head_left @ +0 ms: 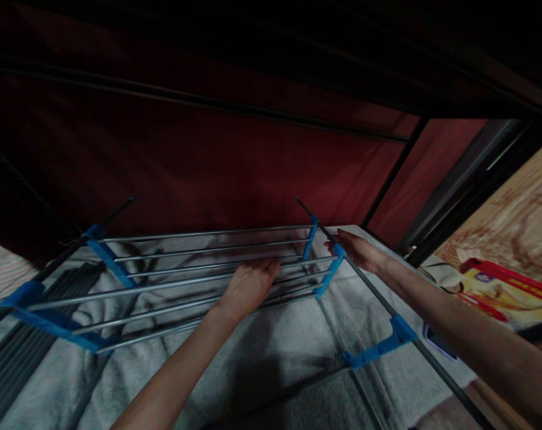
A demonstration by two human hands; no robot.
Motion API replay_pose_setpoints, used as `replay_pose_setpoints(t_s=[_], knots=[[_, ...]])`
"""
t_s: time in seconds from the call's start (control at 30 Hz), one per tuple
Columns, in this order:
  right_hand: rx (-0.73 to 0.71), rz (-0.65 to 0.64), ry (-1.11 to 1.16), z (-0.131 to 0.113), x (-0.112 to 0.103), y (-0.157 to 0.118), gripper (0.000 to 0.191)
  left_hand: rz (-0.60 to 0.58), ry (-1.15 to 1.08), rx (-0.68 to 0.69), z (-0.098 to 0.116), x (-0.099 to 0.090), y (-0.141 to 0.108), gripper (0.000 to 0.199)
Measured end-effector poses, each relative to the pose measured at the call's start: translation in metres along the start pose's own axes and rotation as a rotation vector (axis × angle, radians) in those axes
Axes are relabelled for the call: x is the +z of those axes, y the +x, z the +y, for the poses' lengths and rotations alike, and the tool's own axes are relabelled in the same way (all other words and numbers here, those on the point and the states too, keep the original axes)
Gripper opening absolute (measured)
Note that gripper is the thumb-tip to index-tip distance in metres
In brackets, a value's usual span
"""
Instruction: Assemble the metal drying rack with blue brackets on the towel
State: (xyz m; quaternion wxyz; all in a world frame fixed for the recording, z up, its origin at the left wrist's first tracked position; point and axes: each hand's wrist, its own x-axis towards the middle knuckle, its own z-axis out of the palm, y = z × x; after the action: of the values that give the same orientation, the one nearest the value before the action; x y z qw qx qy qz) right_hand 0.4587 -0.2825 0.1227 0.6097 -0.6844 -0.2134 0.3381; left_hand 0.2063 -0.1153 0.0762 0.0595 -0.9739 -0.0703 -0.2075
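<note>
A rack of grey metal rods (158, 286) joined by blue plastic brackets lies on a grey cloth. My left hand (250, 286) is over the middle of the rods, back upward, with its fingers closed round a rod; the fingertips are hidden. At the right end, my right hand (358, 248) is closed at a blue bracket (337, 254) on the long side pole (373, 286). The pole and bracket partly cover its fingers. Nearer to me, another blue bracket (382, 346) sits on the same pole with no cross rods in it. Blue brackets (51, 322) also hold the rods' left ends.
Several loose grey tubes (33, 334) lie at the left on the grey cloth (271, 370). A dark frame with red panels (235, 161) stands close behind the rack. On the right are a red and yellow package (508, 292), a phone-like object (438, 343) and a wood-grain surface (513, 203).
</note>
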Motion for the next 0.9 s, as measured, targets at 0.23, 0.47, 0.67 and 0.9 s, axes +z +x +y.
replay_pose_setpoints(t_s=[0.23,0.47,0.67,0.9], knots=[[0.056,0.024,0.164,0.033,0.011,0.017,0.027,-0.005,0.020,-0.018,-0.001,0.002,-0.001,0.028],[0.020,0.064,0.155,0.038,0.011,0.018,0.018,-0.036,0.032,-0.018,-0.004,0.001,-0.005,0.029],[0.033,0.049,0.127,0.039,0.013,0.017,0.014,-0.084,0.041,-0.016,-0.005,0.000,-0.006,0.033],[0.033,0.054,0.136,0.039,0.014,0.020,0.014,-0.102,0.033,-0.025,-0.006,-0.003,-0.006,0.037]])
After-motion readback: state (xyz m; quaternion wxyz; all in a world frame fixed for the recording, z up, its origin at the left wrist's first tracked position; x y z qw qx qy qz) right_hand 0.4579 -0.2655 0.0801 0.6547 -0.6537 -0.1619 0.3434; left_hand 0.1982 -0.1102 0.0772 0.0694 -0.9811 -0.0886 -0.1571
